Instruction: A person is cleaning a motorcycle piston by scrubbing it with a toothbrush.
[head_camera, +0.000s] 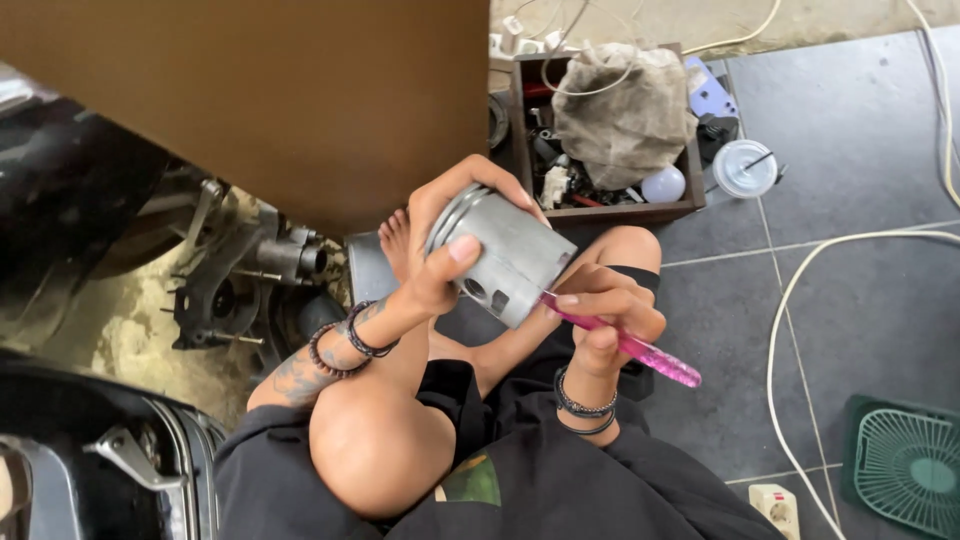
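Fingers of left hand (440, 262) clasp grey metal cylindrical piston (505, 252); right hand (605, 312) fingers pinch translucent pink-handled tool (640, 350), tip at piston's open skirt, above grey floor tiles (860, 150).

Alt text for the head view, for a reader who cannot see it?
A seated person's left hand holds a grey piston while the right hand pokes a pink-handled tool into its open end. Behind it on the tiled floor stands a wooden box of parts with a rag on top.
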